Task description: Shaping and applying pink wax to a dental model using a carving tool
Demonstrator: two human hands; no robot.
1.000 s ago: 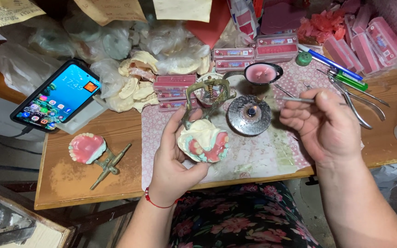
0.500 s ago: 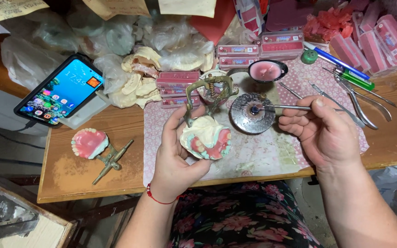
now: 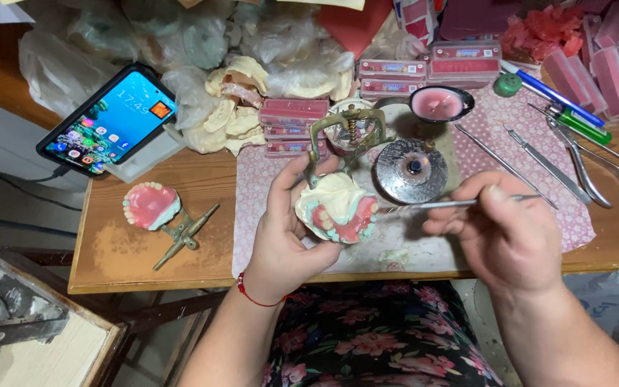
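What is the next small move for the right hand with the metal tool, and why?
Probably bring the tool tip the last bit left onto the wax gum. The right hand holds the thin metal tool with its tip just beside the denture model, which the left hand holds tilted toward it.

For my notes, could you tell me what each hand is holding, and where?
Left hand cups the denture model from its side; right hand pinches the metal tool near its rear end.

Wooden surface (image 3: 145, 251) carrying a patterned pink mat (image 3: 252, 193), a lit smartphone (image 3: 109, 118), a pink denture model (image 3: 150, 206), metal tools (image 3: 574, 154) and wax boxes (image 3: 424, 69).
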